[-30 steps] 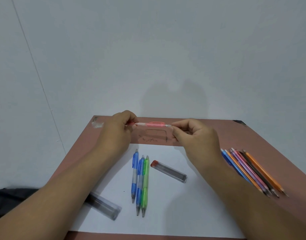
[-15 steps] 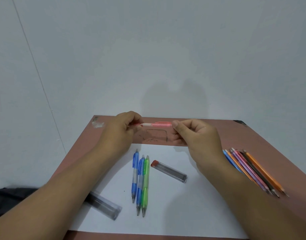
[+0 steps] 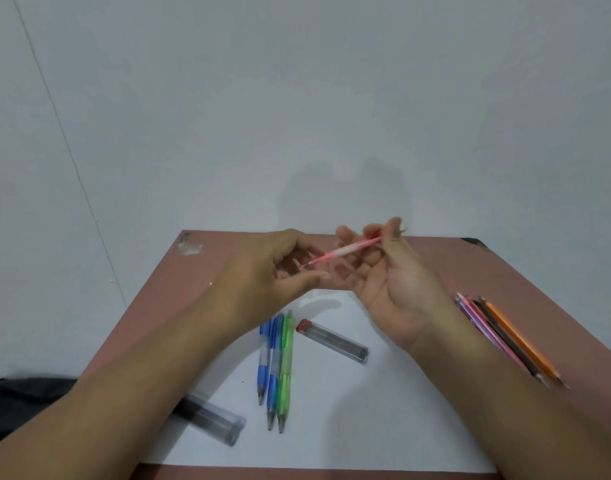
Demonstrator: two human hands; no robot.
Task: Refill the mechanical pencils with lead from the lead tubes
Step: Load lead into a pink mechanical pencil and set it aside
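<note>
The right hand [image 3: 397, 289], palm up, pinches the pink mechanical pencil [image 3: 345, 251] near its far end, above the far edge of the white sheet [image 3: 366, 410]. The left hand [image 3: 272, 271] hovers at the near tip, fingers loosely curled; whether they touch it I cannot tell. To do this step well, steady the barrel, then fetch the lead tube [image 3: 333, 341] on the sheet.

Two bare forearms enter from the lower corners of the frame, sleeveless to the edge, ending in the left hand [image 3: 262, 282] and right hand [image 3: 397, 289], both without rings or watch.
</note>
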